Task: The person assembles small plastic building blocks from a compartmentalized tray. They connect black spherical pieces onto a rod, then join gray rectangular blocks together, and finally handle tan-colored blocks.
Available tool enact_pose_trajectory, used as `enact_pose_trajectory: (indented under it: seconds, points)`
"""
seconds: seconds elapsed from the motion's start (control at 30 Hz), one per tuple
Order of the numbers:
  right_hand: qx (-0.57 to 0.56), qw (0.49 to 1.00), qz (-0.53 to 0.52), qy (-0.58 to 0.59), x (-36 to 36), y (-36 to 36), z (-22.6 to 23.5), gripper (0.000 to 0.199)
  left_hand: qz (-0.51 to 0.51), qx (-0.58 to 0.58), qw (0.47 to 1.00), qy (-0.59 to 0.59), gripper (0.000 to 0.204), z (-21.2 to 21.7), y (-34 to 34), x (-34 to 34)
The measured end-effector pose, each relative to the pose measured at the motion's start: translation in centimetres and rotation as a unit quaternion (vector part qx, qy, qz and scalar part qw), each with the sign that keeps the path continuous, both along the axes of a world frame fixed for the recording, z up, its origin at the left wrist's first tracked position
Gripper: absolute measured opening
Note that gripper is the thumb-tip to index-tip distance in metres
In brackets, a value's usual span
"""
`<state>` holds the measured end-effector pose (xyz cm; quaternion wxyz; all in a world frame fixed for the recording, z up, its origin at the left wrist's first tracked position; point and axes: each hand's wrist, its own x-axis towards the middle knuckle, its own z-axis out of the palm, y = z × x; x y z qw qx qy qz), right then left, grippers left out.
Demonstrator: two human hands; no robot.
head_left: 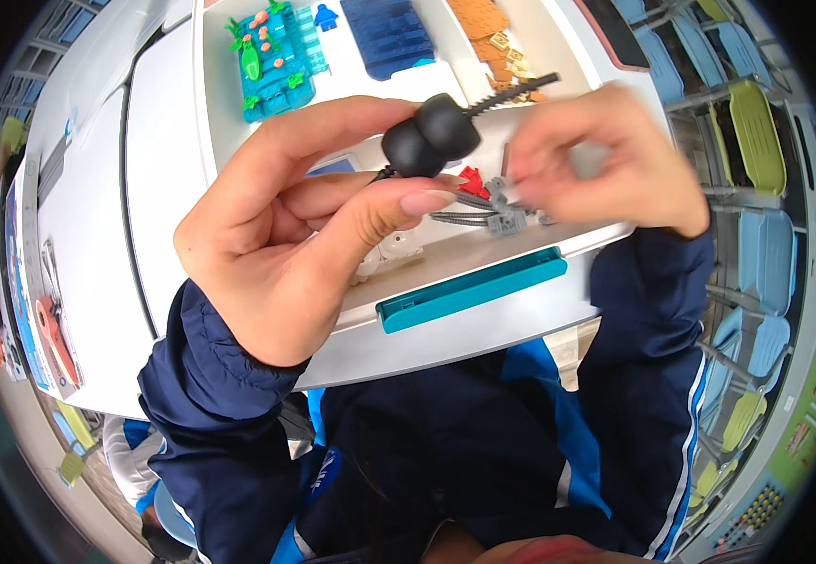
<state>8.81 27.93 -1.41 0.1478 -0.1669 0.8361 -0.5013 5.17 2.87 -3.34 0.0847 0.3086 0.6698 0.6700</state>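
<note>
My left hand (276, 226) pinches a black piece with two rounded lobes (431, 136) between thumb and fingers, above a white tray (209, 103). A thin black ribbed rod (513, 94) sticks out of the piece toward the upper right. To its right hovers my right hand (647, 169), its curled fingers smeared by motion. Whether they hold anything is unclear. Just below and left of that hand lie grey blocks (508, 222) with ribbed grey hoses (461, 217) and a small red piece (472, 182). White rounded pieces (394, 249) are partly hidden behind my left thumb.
A teal handle (474, 289) runs along the tray's near side. Farther compartments hold turquoise plates with green plants (276, 61), dark blue bricks (389, 38) and orange-brown pieces (483, 28). An orange-handled tool (54, 338) lies far left. Blue and green chairs (757, 136) stand at right.
</note>
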Motion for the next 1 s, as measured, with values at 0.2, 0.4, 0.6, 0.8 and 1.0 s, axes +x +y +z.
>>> enact_pose_trajectory:
  seconds: [0.2, 0.4, 0.6, 0.8, 1.0]
  points:
    - [-0.112, 0.955, -0.159, 0.225, 2.3, 7.0, 1.2, 0.024, -0.033, 0.066, 0.996, -0.044, 0.035, 0.1, 0.4, -0.2]
    - [-0.126, 0.963, -0.16, 0.179, 3.1, 7.9, 1.6, 0.014, -0.051, 0.09, 0.984, -0.147, 0.036, 0.3, 0.9, -0.4]
    - [0.098, 0.954, -0.215, 0.184, 2.5, 2.3, 1.0, 0.021, -0.067, 0.078, 0.969, -0.223, 0.046, 0.4, 1.0, -0.5]
    - [0.402, 0.867, -0.039, 0.291, 2.4, 1.6, 0.3, 0.026, -0.094, 0.043, 0.968, -0.227, 0.046, -0.2, 1.3, -0.4]
    - [0.554, 0.782, 0.011, 0.287, 2.2, 1.0, -1.8, 0.015, -0.098, 0.008, 0.959, -0.265, 0.032, 0.7, 1.3, -0.6]
